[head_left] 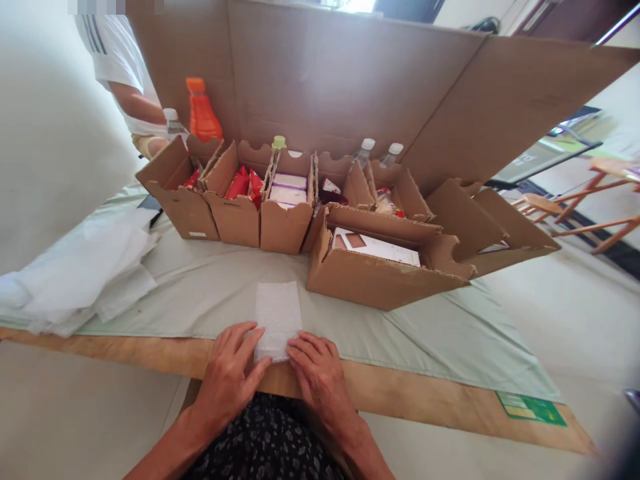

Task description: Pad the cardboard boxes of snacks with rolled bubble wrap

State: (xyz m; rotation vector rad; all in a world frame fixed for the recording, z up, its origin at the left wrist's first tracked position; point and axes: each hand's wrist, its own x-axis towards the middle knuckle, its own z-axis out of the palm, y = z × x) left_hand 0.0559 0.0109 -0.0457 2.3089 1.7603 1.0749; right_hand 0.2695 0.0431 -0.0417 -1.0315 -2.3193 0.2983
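Observation:
A narrow white packing sheet (278,310), translucent and slightly textured like foam or bubble wrap, lies flat near the table's front edge. Its near end looks folded over or thickened. My left hand (233,367) grips the sheet's lower left side, fingers curled along the edge and thumb at the near corner. At the lower right side, my right hand (319,365) holds it with bent fingers touching the edge. To the left lies a loose pile of similar white sheets (90,267).
Beyond my hands stands a row of open cardboard boxes (235,220) with red packets and white packs. One box (370,283) sits closer, at right, holding a white carton (380,250). Bottles (203,113) rise behind, before a tall cardboard panel (340,87). A person (125,80) is at far left.

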